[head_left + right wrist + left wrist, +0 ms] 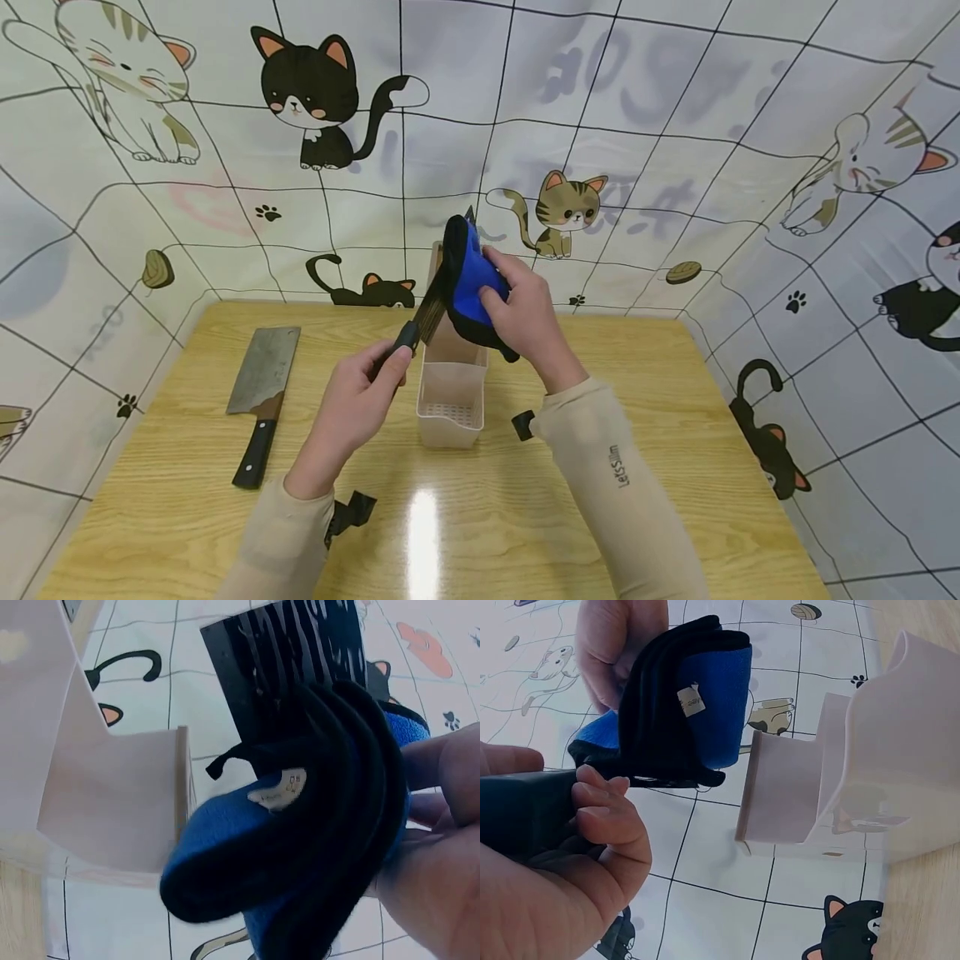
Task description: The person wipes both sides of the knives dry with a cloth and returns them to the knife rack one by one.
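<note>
Gripping a black-handled knife (431, 318) in the left hand (362, 404), slanting it away and rightward, point-first, into a folded blue cloth (474, 287) pinched by the right hand (527, 315).

With the box (450, 430) on the table (622, 367) as the clock's centre, the cleaver (263, 387) lies near nine, handle toward six. One scrap (362, 507) lies at seven, a second scrap (522, 426) at four. The curtain (450, 50) stands behind, at twelve. Above the box, the knife (431, 317) points to one, handle in the left hand (357, 398), cloth (474, 267) over its blade in the right hand (527, 307).
</note>
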Tool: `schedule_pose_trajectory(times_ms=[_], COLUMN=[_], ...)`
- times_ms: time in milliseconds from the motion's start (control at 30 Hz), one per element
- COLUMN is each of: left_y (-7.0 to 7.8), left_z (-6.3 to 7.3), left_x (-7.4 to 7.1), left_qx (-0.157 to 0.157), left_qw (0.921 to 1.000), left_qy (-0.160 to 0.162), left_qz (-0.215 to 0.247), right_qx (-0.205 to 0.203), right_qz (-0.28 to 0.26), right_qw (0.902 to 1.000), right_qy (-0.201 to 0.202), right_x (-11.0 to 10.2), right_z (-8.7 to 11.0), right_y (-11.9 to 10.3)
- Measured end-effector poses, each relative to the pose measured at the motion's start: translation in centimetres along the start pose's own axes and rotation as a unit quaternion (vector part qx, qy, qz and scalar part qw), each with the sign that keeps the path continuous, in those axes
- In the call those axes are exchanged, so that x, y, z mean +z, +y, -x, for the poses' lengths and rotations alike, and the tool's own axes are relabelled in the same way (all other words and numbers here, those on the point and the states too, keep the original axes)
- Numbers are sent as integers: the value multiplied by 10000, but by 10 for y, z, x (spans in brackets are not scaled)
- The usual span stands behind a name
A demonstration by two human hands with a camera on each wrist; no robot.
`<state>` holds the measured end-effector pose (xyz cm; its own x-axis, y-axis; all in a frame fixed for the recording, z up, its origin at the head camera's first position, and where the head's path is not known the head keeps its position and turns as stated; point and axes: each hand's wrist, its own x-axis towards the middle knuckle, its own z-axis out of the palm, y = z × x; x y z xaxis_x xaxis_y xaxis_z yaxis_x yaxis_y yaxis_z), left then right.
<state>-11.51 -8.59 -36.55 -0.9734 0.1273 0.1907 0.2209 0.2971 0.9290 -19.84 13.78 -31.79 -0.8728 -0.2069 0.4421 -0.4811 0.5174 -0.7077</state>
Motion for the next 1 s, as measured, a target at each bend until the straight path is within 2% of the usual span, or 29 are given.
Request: schedule_pose_trajectory(times_ms=[167, 267, 433, 633, 867, 1000], left_y=[1, 1, 3, 6, 2, -1], left_z=[-2, -4, -7, -7, -8, -6], left_x=[-3, -5, -10, -13, -13, -12], left_qx=[-282, -397, -232, -7, 15, 187], left_qw=[9995, 9990, 9991, 9994, 10000, 9996], left_qy=[61, 68, 66, 6, 61, 165], left_qz=[-105, -182, -356, -343, -69, -102], right_qx=[-679, -922, -1123, -1240, -1268, -1239], right_qz=[88, 198, 505, 791, 1126, 1198], right_qw=[9974, 9948, 9910, 9888, 9855, 9846], right_qy=[-233, -390, -525, -267, 108, 278], right_x=[6, 10, 17, 19, 17, 11], right_z=[5, 9, 14, 17, 15, 11], right_y=[-8, -12, -19, -21, -16, -13])
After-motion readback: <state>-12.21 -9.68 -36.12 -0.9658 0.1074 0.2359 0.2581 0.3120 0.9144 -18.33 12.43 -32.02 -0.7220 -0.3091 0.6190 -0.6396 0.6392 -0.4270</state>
